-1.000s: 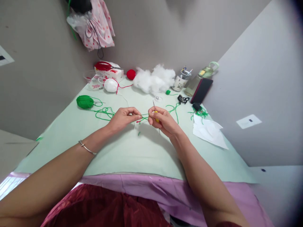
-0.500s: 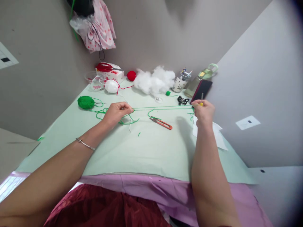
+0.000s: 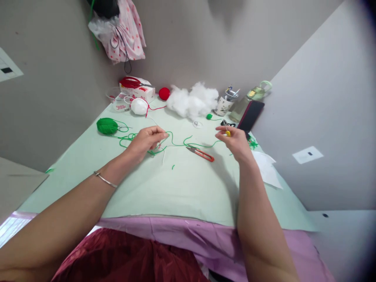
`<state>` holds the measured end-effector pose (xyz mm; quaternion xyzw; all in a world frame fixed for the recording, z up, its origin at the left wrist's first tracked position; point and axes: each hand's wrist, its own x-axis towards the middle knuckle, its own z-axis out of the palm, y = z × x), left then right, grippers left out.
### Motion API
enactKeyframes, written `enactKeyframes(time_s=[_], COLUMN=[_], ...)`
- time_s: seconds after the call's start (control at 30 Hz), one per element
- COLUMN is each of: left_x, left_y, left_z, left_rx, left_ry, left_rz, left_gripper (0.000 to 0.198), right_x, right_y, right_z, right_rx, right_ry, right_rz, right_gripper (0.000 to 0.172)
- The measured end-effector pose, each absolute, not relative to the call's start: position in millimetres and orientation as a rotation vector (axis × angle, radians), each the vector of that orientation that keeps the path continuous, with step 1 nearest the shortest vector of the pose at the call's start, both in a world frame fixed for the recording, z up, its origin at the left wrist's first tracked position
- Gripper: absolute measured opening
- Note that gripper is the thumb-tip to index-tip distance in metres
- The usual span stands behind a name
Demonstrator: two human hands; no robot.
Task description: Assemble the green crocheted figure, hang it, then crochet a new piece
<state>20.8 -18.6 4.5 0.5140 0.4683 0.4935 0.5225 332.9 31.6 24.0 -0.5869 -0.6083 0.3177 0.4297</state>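
Observation:
My left hand [image 3: 147, 141] is closed in a pinch on green yarn [image 3: 172, 138], above a tangle of loose strands left of the table's middle. The yarn runs slack across the table towards my right hand [image 3: 235, 141]. That hand grips a crochet hook [image 3: 228, 133] with a yellow handle and a thin metal shaft; its tip is too small to make out. Between the hands lie orange thread snips [image 3: 201, 153], blades pointing left, with a green strand near them. A green yarn ball [image 3: 107, 126] sits left of my left hand.
Along the back stand a tissue pack [image 3: 141, 92] with red scissors [image 3: 131, 82] on it, white and red yarn balls, white stuffing [image 3: 192, 101], a pen cup [image 3: 225, 102], a bottle [image 3: 255, 92] and a leaning phone [image 3: 251, 116]. White paper [image 3: 266, 166] lies at right.
My right hand has moved left with the crochet hook, closer to my left hand. The green yarn, stretched straight between the hands before, now hangs slack. My left hand has barely moved.

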Motion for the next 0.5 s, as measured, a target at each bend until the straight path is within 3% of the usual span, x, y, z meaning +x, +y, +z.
enactKeyframes(time_s=[0.17,0.3,0.5], left_x=[38,42,37], left_y=[-29,-32,-30], left_z=[-2,-4,-2], left_rx=[1.297,1.287,1.271], left_ry=[0.993,0.952,0.952], left_rz=[0.977,0.934,0.948], left_gripper=[0.026,0.03,0.043], right_x=[257,248,261], right_y=[-6,-12,-3], right_z=[29,25,20], right_rx=[-1.046,-1.022,-1.08], right_ry=[-1.806,-2.023,-1.794], right_rz=[1.162,1.312,1.345], right_gripper=[0.045,0.032,0.035])
